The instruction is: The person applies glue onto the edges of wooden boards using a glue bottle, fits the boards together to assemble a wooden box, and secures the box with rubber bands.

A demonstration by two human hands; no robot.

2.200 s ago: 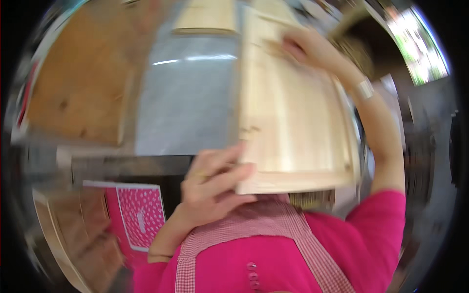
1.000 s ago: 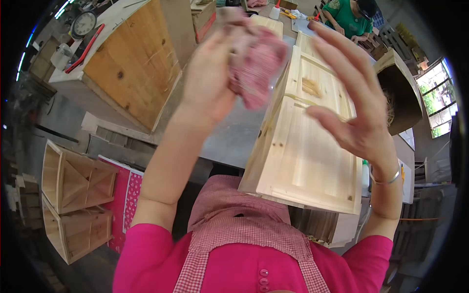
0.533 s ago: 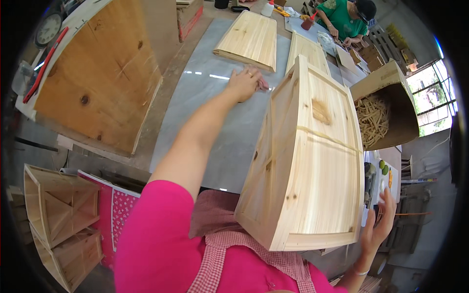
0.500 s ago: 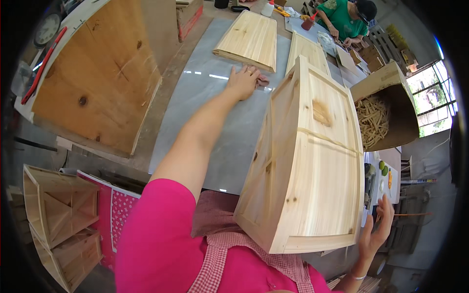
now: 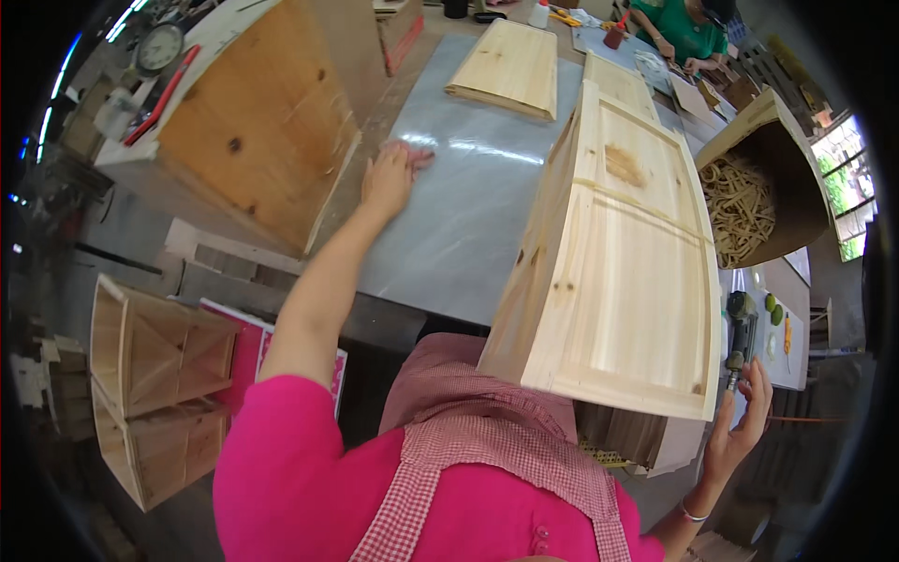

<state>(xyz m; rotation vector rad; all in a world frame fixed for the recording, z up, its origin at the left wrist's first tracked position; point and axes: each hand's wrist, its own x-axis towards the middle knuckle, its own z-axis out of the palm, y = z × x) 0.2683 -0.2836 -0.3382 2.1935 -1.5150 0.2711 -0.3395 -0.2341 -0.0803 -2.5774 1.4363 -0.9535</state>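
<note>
A: Left hand (image 5: 390, 178) is out at full stretch, flat on the grey tabletop (image 5: 468, 225), palm down. There is something pale pink under the fingers (image 5: 417, 157), a cloth (image 5: 419, 153) I'd say, pressed against the surface.

B: And the fingers?

A: Spread a little, lying on the cloth, not curled around it. It sits near the table's left edge, just beside the big plywood box (image 5: 253, 122) that stands tilted there.

B: What about the right hand (image 5: 740, 426)?

A: Low at the right, open, fingers apart and pointing up, holding nothing. It is just under the near corner of the wooden cabinet door (image 5: 623, 272), close to it, but I cannot tell whether it touches.

B: The door itself?

A: It stands on its long edge on the table, leaning, its panelled face to the right. Beyond it a second panel (image 5: 510, 67) lies flat at the far end.

B: Anyone else around?

A: A person in a green top (image 5: 679, 28) at the far right corner, hands busy at the table.
</note>
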